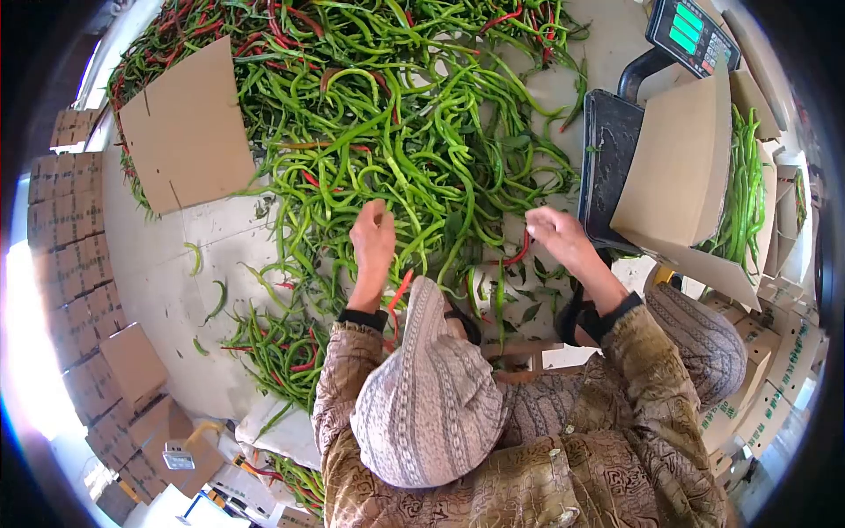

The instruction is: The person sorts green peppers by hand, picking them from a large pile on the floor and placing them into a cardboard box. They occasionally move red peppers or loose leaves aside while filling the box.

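Note:
A wide heap of long green chili peppers (414,158), with red ones mixed in, lies in front of me. My left hand (374,238) is over the heap's near edge, its fingers curled closed; what they hold, if anything, is hidden. To the right, my right hand (556,236) has its fingers drawn together at the edge of the heap. A red chili pepper (518,252) hangs from below its thumb and appears pinched there. Near my left forearm lies a smaller pile of green and red peppers (280,356).
At right, an open cardboard box (673,158) of green peppers sits on a black scale (607,167) with a lit display (687,28). A cardboard sheet (189,128) leans on the heap at left. Stacked cartons (70,238) line the left side. My patterned knees are below.

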Motion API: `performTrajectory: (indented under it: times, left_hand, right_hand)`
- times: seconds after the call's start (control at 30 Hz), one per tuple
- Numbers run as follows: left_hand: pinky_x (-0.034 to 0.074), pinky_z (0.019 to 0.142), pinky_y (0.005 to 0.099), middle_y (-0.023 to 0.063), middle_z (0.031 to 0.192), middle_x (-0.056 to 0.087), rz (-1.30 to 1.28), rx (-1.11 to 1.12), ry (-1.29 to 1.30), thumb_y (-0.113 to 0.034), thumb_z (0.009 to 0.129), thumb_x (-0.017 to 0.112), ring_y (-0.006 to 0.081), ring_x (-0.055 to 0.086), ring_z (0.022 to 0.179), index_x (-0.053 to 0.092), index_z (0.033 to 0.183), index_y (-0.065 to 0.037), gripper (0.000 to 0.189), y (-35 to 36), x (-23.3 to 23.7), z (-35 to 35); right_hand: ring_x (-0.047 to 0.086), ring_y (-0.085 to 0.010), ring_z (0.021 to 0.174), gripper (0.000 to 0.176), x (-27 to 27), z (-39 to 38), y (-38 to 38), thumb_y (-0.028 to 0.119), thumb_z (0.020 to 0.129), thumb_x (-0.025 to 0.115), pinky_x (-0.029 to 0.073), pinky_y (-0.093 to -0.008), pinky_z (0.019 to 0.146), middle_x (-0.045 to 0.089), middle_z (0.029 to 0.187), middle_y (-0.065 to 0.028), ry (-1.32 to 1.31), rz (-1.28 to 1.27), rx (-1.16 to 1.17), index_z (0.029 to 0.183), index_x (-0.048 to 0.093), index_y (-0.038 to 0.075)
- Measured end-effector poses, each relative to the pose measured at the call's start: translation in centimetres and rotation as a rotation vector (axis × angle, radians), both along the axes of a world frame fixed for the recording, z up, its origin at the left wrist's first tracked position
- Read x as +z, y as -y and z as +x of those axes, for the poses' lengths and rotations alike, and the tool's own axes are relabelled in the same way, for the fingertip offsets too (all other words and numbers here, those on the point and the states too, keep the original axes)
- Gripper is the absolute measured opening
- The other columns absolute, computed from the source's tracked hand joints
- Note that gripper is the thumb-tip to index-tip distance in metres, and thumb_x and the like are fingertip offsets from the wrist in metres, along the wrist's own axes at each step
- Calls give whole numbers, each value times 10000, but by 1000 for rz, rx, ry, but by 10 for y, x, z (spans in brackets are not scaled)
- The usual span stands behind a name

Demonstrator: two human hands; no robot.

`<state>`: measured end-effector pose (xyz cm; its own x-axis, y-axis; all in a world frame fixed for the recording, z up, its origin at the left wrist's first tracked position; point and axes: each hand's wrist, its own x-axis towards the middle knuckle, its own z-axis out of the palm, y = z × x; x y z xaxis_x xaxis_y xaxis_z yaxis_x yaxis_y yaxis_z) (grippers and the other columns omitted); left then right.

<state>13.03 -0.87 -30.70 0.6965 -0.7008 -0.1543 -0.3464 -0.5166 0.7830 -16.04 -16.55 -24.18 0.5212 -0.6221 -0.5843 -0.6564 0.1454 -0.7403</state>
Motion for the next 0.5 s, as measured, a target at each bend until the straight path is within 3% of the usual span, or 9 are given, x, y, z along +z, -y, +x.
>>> performTrajectory:
  times: [0.07,0.13,0.27,0.33,0.37,0.4,0.47,0.5]
  left_hand:
    - [484,805,326,141,928,687,42,75,-103,-153,848,614,209,643,858,633,1054,8,261,22,2,8]
    - [496,764,367,161,910,673,-69,105,-56,-177,824,646,286,650,835,633,999,-14,240,41,-11,14]
    - [492,749,367,156,868,655,-95,120,60,-200,807,669,282,632,808,636,985,-17,257,64,-21,17]
    - [488,724,374,149,832,636,-29,-38,-15,-185,792,687,286,616,776,640,953,-28,230,66,-6,6]
    - [484,690,378,145,823,633,-104,-150,174,-168,775,709,285,609,739,644,932,-41,212,61,-4,-2]
    - [479,649,371,142,830,631,35,-205,86,-121,778,703,282,604,706,647,940,-37,191,54,-7,-7]
    - [496,670,306,122,857,651,32,-184,58,-115,805,675,193,606,693,654,986,-19,205,42,-7,-13]
    - [489,660,286,103,862,647,-57,-124,40,-79,812,662,163,593,694,653,985,-17,184,44,8,-18]
  right_hand:
    - [639,-248,1021,357,-18,10,12,229,859,625,487,-341,871,662,1106,-151,-66,-17,-76,1137,611,5]
    - [642,-243,998,342,-34,18,16,220,852,629,490,-339,855,662,1106,-143,-92,-7,-83,1126,625,15]
    - [644,-234,973,328,-47,32,7,202,845,631,493,-346,836,672,1068,-139,-121,-31,-67,1122,633,24]
    - [645,-233,967,323,-50,35,2,199,845,626,495,-346,824,675,1047,-147,-116,105,-126,1116,636,25]
    - [644,-228,929,306,-55,35,1,208,859,616,499,-358,801,676,1015,-140,-121,103,-131,1101,640,24]
    - [644,-228,929,306,-59,33,0,208,859,616,499,-358,801,676,1015,-140,-124,110,-138,1101,640,24]
    - [580,-142,838,320,-66,28,2,179,916,565,468,-288,713,628,977,-65,-105,215,-133,1185,586,7]
    - [580,-142,838,320,-71,24,5,179,916,565,468,-288,713,628,977,-65,-107,213,-139,1185,586,7]
